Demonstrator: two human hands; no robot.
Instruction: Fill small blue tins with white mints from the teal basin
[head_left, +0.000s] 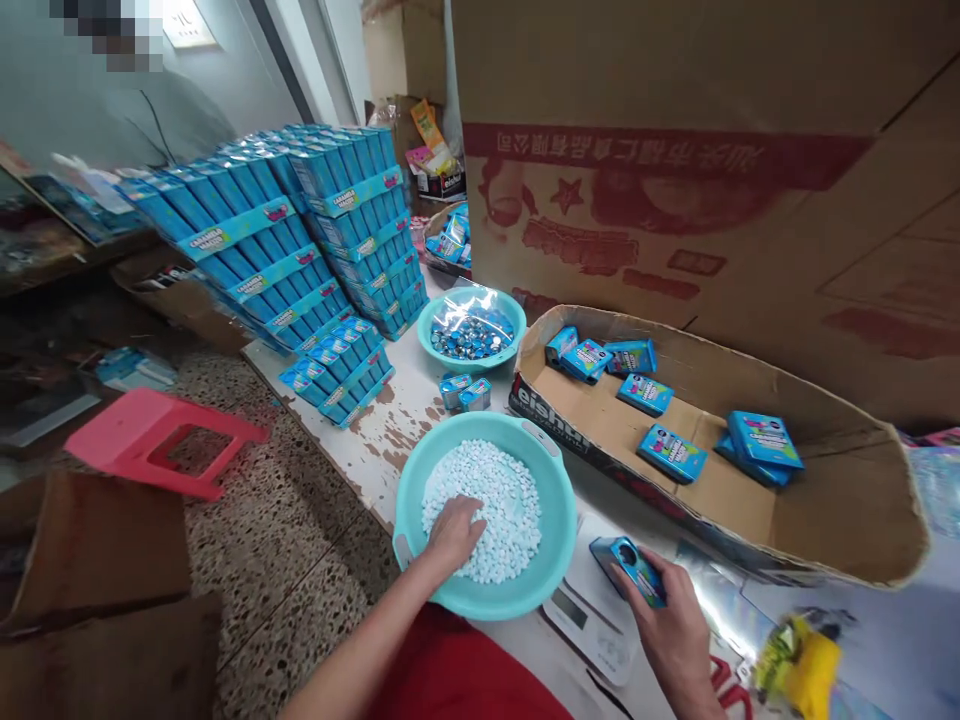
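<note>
My left hand (454,533) reaches into a teal basin (559,520) and closes its fingers on a heap of small pale-blue tablets (499,500). My right hand (671,625) grips a small blue tin (630,565), its open mouth turned towards the basin, held on a white kitchen scale (592,625). Two more small tins (465,392) stand beyond the basin. A second teal bowl (504,355) farther back holds dark shiny pieces.
A shallow cardboard tray (862,520) to the right holds several blue tins. Tall stacks of blue display boxes (300,230) stand at the left of the worn white table (390,420). A big carton (712,150) rises behind. A pink stool (150,440) sits on the floor.
</note>
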